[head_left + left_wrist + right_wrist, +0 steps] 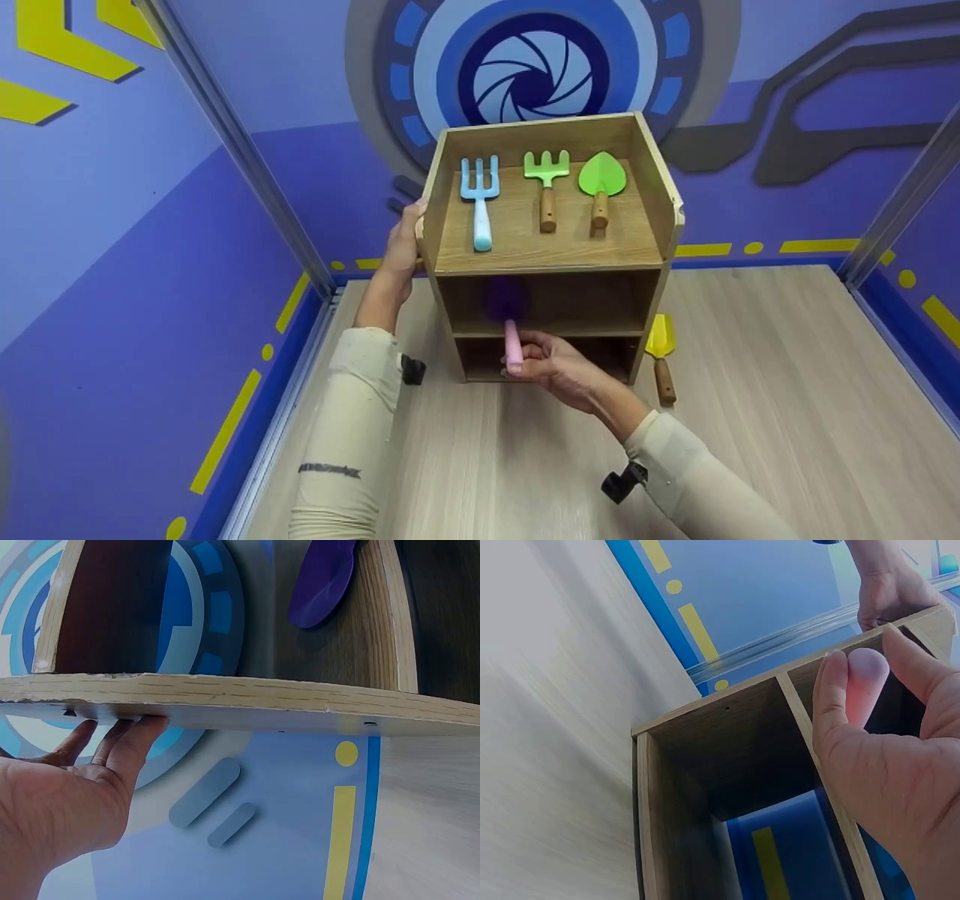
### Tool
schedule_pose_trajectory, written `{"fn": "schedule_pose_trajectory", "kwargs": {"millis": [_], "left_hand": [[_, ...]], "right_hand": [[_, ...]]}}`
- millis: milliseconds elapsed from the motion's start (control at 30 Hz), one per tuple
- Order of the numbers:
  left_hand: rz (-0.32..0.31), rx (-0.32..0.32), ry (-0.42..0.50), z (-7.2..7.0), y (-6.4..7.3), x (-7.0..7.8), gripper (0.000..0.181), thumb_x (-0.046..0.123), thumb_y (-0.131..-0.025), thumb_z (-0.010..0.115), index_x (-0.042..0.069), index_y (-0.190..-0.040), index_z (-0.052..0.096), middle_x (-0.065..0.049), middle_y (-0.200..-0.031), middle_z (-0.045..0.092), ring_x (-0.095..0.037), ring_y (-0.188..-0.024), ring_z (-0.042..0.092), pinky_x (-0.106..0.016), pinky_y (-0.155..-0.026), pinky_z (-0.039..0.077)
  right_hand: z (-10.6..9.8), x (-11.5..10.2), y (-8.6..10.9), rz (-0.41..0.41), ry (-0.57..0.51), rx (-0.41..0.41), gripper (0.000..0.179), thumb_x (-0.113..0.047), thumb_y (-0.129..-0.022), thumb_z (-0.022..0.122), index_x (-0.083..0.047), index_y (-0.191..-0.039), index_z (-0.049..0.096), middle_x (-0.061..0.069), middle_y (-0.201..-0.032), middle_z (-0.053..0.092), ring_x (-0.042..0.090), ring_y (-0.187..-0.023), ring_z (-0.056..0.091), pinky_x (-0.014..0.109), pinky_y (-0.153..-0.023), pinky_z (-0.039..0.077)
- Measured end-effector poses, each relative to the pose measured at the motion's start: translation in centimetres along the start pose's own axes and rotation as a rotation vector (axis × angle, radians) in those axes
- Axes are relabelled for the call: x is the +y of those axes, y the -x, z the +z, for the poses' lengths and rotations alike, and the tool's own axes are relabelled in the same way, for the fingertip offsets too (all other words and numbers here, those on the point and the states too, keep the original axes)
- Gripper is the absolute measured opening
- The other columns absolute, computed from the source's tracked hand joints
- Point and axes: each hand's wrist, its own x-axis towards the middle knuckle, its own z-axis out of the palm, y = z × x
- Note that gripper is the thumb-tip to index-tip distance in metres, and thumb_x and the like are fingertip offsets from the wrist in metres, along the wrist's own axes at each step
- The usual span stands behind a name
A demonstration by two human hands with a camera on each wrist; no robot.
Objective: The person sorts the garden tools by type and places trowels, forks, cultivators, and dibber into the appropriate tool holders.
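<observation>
Your right hand (561, 369) pinches the pink handle of a purple trowel (513, 345) between thumb and fingers, in front of a wooden shelf unit (547, 268) that stands on a pale wood-grain bench (787, 382). The trowel points away from you, its dark purple blade inside the upper of the two front compartments, toward the left, and its handle sticking out on the near side; whether the blade touches the board beneath it you cannot tell. Your left hand (401, 247) is well apart from the right, its fingers extended and touching the outer face of the unit's left side panel (247, 692), near the top. On the open top tray, three tools lie in a row with their heads toward the far side: a light blue fork (481, 199) at left, a green fork (547, 191) with a brown handle in the middle, and a green trowel (601, 180) with a brown handle at right. A yellow trowel (661, 356) lies on the bench just beside the unit's right side, its brown handle toward you. Beyond stands a blue and purple wall (307, 180).
</observation>
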Motion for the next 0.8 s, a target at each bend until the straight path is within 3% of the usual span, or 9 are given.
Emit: {"fn": "schedule_pose_trajectory", "kwargs": {"millis": [200,433,667,800], "left_hand": [[-0.005,0.003,0.019,-0.08,0.01,-0.11,0.071,0.059,-0.101,0.039,0.028,-0.165,0.043,-0.006,-0.168,0.043,-0.025,-0.136,0.047,-0.047,-0.113,0.039],[-0.027,0.01,0.027,-0.03,0.03,-0.1,0.072,0.061,-0.099,0.041,0.029,-0.164,0.044,-0.01,-0.161,0.048,-0.026,-0.129,0.051,-0.045,-0.104,0.044],[-0.004,0.005,0.012,0.02,0.09,-0.02,0.073,0.06,-0.1,0.04,0.027,-0.165,0.042,-0.009,-0.167,0.043,-0.027,-0.139,0.046,-0.05,-0.116,0.038],[-0.01,0.01,0.013,0.03,0.07,-0.03,0.074,0.06,-0.1,0.04,0.025,-0.165,0.042,-0.012,-0.165,0.045,-0.027,-0.137,0.048,-0.048,-0.114,0.039]], "right_hand": [[-0.06,0.29,-0.11,-0.02,0.022,-0.016,0.081,0.007,-0.092,0.069,0.013,-0.159,0.024,0.008,-0.111,0.067,0.017,-0.1,0.075,0.033,-0.101,0.06],[0.01,0.58,-0.24,-0.016,0.014,0.023,0.076,0.004,-0.094,0.07,0.013,-0.157,0.028,0.005,-0.105,0.068,0.015,-0.095,0.076,0.037,-0.101,0.061],[0.33,0.54,-0.44,-0.011,-0.011,0.051,0.075,0.005,-0.095,0.07,0.015,-0.156,0.027,0.004,-0.101,0.068,0.014,-0.091,0.076,0.031,-0.094,0.063],[0.34,0.6,-0.58,-0.008,-0.017,0.06,0.074,0.005,-0.095,0.069,0.015,-0.156,0.027,0.004,-0.101,0.066,0.015,-0.091,0.076,0.03,-0.092,0.063]]}}
